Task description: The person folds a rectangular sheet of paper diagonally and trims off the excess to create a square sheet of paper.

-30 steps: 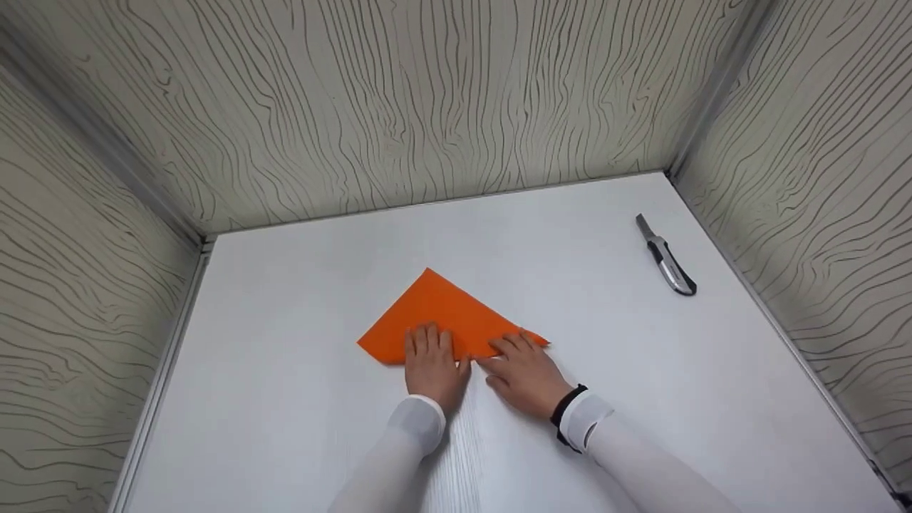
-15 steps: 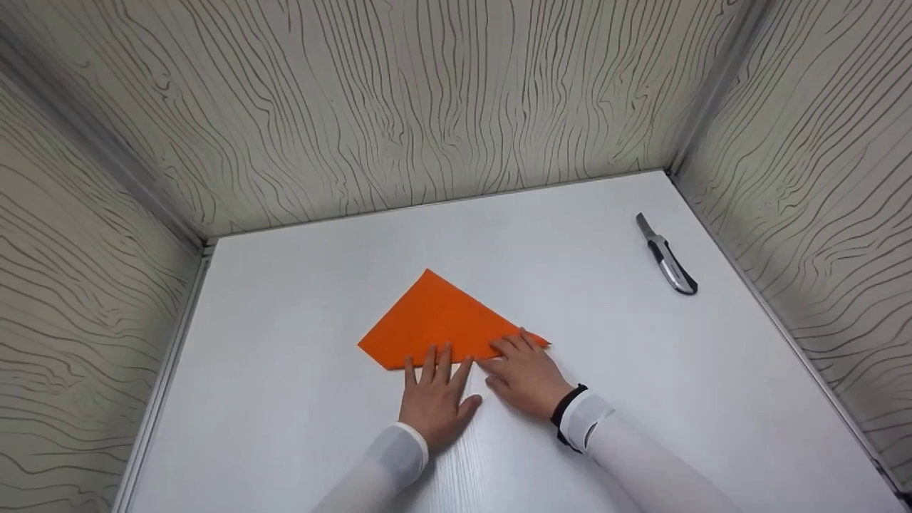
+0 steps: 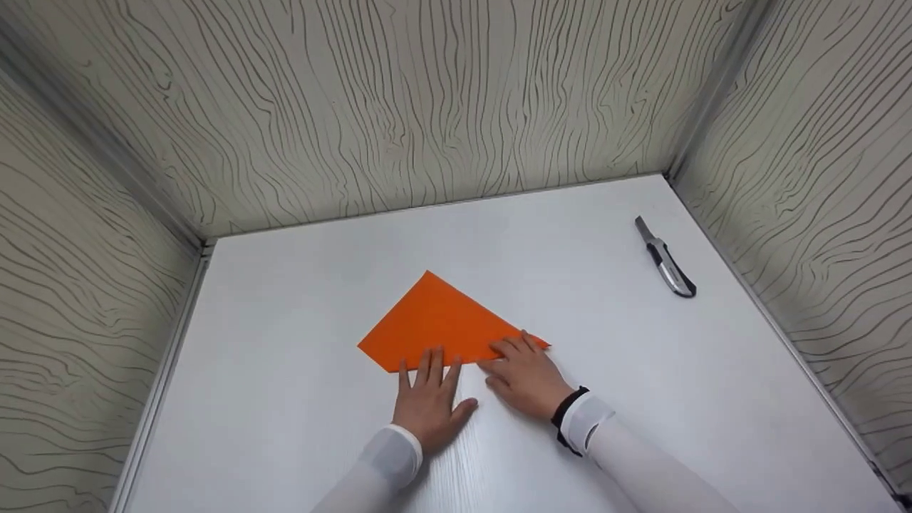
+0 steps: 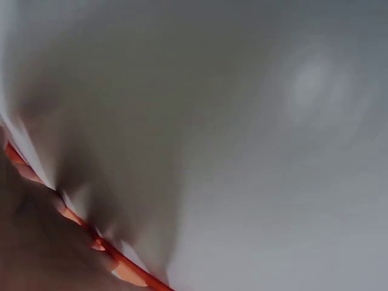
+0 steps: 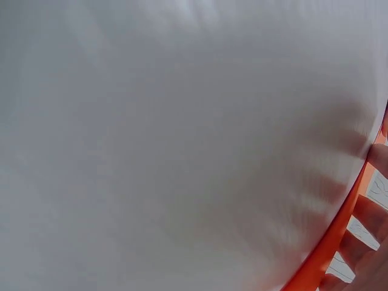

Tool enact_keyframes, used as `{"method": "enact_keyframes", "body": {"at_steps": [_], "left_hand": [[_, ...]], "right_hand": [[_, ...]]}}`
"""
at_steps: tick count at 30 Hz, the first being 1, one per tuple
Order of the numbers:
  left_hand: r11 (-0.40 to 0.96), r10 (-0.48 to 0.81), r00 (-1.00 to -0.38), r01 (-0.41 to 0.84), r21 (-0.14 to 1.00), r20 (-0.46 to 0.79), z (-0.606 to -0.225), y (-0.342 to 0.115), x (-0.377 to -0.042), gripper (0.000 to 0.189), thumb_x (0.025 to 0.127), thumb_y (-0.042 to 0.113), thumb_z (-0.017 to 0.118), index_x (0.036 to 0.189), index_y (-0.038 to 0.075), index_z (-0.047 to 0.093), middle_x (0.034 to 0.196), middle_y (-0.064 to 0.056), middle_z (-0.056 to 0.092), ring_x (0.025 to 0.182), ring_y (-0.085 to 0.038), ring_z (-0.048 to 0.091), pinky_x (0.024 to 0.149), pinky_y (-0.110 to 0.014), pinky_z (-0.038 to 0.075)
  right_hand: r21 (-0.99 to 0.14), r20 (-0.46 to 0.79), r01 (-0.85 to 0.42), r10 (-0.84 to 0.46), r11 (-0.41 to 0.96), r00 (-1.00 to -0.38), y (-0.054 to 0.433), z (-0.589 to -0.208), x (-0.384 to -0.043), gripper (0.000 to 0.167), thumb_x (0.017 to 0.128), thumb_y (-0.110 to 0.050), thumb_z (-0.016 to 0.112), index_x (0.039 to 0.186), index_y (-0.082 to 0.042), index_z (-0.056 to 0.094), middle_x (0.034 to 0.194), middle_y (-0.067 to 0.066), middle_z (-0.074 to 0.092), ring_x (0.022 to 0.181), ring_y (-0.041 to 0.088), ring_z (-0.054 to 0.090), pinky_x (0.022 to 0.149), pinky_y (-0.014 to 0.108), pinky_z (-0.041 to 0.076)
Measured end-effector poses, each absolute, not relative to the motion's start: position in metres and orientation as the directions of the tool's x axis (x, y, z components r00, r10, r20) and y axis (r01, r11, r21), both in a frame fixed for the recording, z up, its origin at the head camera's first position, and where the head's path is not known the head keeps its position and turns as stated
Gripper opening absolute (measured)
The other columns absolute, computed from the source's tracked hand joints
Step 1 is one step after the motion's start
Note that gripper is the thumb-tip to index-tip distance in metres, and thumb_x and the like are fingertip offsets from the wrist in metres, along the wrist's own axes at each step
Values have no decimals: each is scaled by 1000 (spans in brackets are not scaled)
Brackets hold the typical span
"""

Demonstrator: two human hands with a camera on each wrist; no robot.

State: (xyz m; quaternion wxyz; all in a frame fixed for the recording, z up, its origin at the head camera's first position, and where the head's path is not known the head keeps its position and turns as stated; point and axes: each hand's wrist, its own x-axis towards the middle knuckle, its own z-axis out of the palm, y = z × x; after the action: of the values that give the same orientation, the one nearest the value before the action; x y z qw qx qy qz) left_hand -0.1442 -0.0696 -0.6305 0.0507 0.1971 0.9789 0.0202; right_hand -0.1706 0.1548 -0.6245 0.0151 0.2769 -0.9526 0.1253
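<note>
A folded sheet of orange paper point(image 3: 434, 320) lies flat on the white table, its peak pointing to the back. Spread fingers of my left hand point(image 3: 429, 406) rest on its near edge, left of the middle; the thumb sits out to the side on the table. My right hand point(image 3: 529, 377) lies on the right part of the paper, fingertips on the orange surface near the right corner. In the left wrist view the orange edge point(image 4: 115, 254) shows under the fingers, and in the right wrist view the paper point(image 5: 330, 239) shows beneath the right fingers.
A utility knife point(image 3: 668, 267) with its blade extended lies at the back right of the white table point(image 3: 285, 306). Panels with a wood-grain pattern point(image 3: 427, 107) enclose the table at the back and both sides.
My left hand has slid back toward me from the middle of the paper to its near edge, fingers spreading, then shifted slightly left. The right hand has stayed in place.
</note>
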Motion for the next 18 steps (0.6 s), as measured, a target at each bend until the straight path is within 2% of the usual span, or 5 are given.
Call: {"method": "enact_keyframes", "body": {"at_steps": [5, 8, 11, 14, 18], "left_hand": [[918, 394, -911, 383, 104, -125, -631, -72, -145, 85, 98, 75, 33, 165, 24, 22, 170, -11, 14, 156, -33, 11, 117, -71, 7], [917, 397, -907, 386, 100, -139, -631, -73, -146, 86, 97, 76, 32, 165, 25, 20, 171, -11, 12, 156, -32, 10, 117, -72, 7], [921, 389, -910, 380, 89, -145, -632, -73, -146, 87, 96, 77, 33, 165, 27, 20, 171, -11, 12, 157, -32, 10, 117, -72, 7], [927, 376, -912, 368, 78, -161, -631, -73, -147, 88, 95, 79, 32, 165, 28, 20, 171, -10, 12, 157, -31, 10, 117, -71, 7], [928, 371, -909, 362, 81, -191, -629, -71, -147, 89, 94, 81, 30, 165, 29, 20, 171, -10, 11, 157, -31, 9, 117, -71, 7]], "right_hand": [[-297, 99, -481, -475, 825, -875, 154, -626, -169, 34, 105, -35, 57, 133, -21, 71, 143, 10, 58, 136, 35, 46, 118, 60, 26], [-395, 136, -387, -364, 833, -921, 148, -625, -173, 27, 102, -32, 63, 121, -18, 77, 133, 10, 62, 128, 36, 52, 112, 58, 35], [-435, 180, -287, -230, 854, -956, 139, -627, -181, 24, 97, -31, 70, 110, -13, 76, 122, 10, 64, 117, 35, 56, 103, 54, 43], [-386, 185, -223, -162, 895, -969, 129, -629, -187, 37, 93, -37, 73, 117, -9, 70, 124, 14, 61, 117, 36, 53, 101, 53, 43], [-329, 155, -178, -133, 928, -979, 121, -633, -190, 62, 93, -47, 71, 137, -4, 59, 139, 20, 52, 128, 40, 46, 108, 56, 37]]}}
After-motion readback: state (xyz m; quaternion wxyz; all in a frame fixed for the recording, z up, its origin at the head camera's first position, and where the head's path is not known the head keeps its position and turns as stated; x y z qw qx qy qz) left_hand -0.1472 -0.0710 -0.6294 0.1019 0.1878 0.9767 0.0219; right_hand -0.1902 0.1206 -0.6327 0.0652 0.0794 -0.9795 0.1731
